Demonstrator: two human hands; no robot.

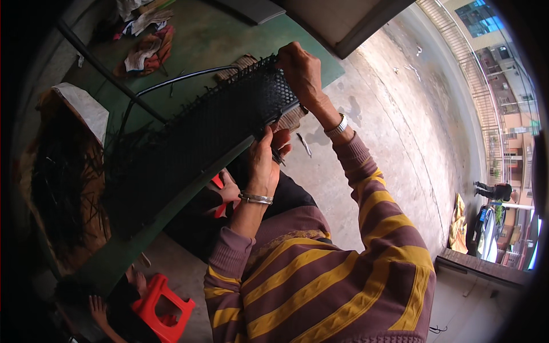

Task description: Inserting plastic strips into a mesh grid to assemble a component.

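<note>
A long black woven mesh panel [211, 123] stretches from the middle toward the lower left, with loose strands bristling along its far edge. At its right end, the fingers of my right hand [300, 71] are pinched together on the corner beside the open holes; any single strand between them is too small to make out. My left hand [265, 163] grips the near edge, thumb up and fingers curled. A small dark metallic thing [278, 156] shows by those fingers, its kind unclear.
Beneath the panel runs a green board edge [171, 214]. Another person's hand [229, 188] is close to my left forearm, and another hand [98, 311] is at lower left near a red plastic stool [166, 306]. A curved black tube [171, 80] and cloth pile [150, 54] lie beyond.
</note>
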